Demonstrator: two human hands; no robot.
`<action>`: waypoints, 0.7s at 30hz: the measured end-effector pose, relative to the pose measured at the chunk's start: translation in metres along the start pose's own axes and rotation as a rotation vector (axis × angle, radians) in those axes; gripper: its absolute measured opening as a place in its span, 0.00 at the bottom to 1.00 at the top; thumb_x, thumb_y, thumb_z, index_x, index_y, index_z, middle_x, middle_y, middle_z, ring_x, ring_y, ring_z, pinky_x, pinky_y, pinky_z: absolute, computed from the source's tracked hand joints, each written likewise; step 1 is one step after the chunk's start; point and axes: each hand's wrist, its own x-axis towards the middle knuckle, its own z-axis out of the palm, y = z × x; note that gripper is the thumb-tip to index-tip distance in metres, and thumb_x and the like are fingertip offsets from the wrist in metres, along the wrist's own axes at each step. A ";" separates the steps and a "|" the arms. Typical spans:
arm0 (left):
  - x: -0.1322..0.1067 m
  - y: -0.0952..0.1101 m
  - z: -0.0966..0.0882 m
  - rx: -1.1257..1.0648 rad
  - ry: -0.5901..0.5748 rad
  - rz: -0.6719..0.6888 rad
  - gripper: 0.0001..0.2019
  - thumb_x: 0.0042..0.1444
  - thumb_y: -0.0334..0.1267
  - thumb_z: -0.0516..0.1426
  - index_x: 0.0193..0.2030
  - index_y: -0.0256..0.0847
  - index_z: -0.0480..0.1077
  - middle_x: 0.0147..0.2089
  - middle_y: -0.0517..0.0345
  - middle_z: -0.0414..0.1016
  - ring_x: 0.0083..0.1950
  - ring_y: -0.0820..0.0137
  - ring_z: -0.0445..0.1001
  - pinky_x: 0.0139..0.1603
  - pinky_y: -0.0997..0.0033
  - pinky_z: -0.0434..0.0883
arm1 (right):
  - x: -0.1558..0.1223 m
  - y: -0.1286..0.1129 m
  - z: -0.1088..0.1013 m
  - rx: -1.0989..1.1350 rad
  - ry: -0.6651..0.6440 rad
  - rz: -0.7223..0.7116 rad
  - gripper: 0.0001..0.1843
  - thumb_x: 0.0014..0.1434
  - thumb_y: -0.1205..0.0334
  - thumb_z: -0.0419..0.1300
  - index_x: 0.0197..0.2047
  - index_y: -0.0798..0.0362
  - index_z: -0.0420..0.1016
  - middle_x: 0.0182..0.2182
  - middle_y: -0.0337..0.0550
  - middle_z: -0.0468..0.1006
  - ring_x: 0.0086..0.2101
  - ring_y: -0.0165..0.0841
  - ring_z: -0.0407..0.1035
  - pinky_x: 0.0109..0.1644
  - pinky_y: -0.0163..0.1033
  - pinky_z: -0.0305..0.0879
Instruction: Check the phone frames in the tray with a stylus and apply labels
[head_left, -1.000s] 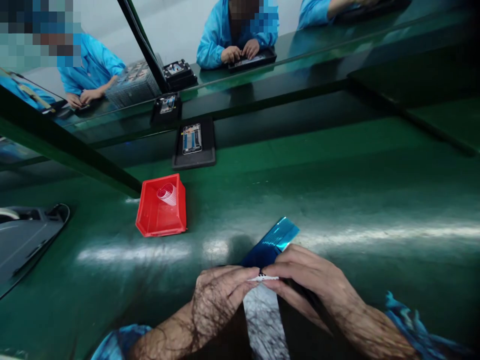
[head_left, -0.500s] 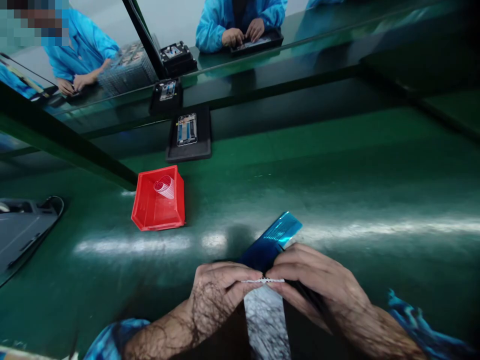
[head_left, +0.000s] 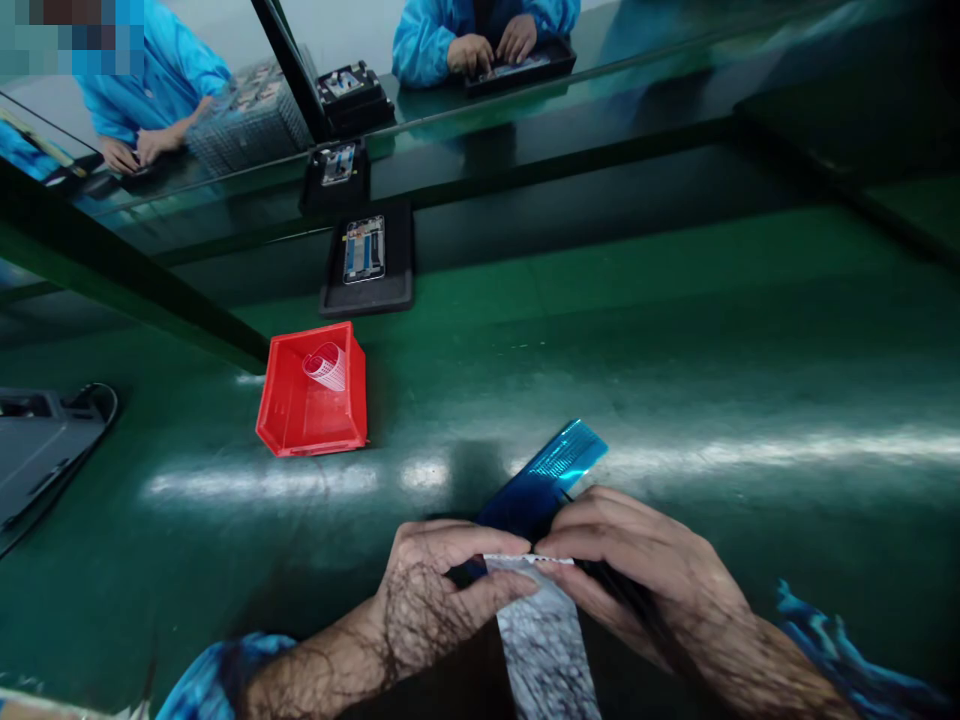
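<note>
My left hand (head_left: 439, 590) and my right hand (head_left: 637, 570) meet low in the middle of the view, fingertips pinched together on the top edge of a pale, shiny strip (head_left: 544, 645) that runs down toward me. Behind the fingers a flat piece covered in blue film (head_left: 551, 475) sticks up and away to the right; the right hand's fingers lie over its near end. Both hands are closed in a pinch. The near end of the strip is cut off by the frame's edge.
A red bin (head_left: 289, 425) holding a small white roll (head_left: 326, 365) stands to the left on the green bench (head_left: 675, 360). Beyond it lies a black tray (head_left: 401, 290) with a phone frame (head_left: 364, 249). A grey device (head_left: 37, 450) sits far left. Other people in blue sleeves work across the bench.
The view has tilted slightly, so the bin and tray sit higher and further left. My fingers have shifted a little along the strip's top edge; more of the strip shows below them.
</note>
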 end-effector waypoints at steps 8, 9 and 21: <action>0.002 0.004 0.000 0.020 0.013 -0.007 0.02 0.54 0.33 0.64 0.34 0.42 0.79 0.28 0.64 0.83 0.26 0.78 0.82 0.30 0.91 0.75 | -0.004 0.001 0.003 0.007 0.011 0.018 0.09 0.71 0.71 0.62 0.51 0.48 0.77 0.38 0.38 0.80 0.36 0.29 0.74 0.36 0.36 0.73; 0.002 0.004 0.000 0.030 0.015 -0.004 0.02 0.54 0.32 0.63 0.34 0.42 0.79 0.28 0.65 0.83 0.26 0.78 0.82 0.30 0.92 0.74 | -0.005 0.001 0.004 0.015 0.004 0.021 0.09 0.71 0.71 0.62 0.51 0.48 0.77 0.38 0.38 0.79 0.35 0.29 0.74 0.36 0.36 0.72; -0.003 0.003 0.000 0.115 0.020 0.163 0.04 0.56 0.28 0.61 0.38 0.38 0.75 0.31 0.60 0.83 0.30 0.77 0.83 0.37 0.91 0.75 | -0.002 -0.003 0.005 0.072 0.004 0.074 0.10 0.71 0.70 0.62 0.50 0.47 0.77 0.37 0.40 0.78 0.34 0.31 0.74 0.35 0.37 0.72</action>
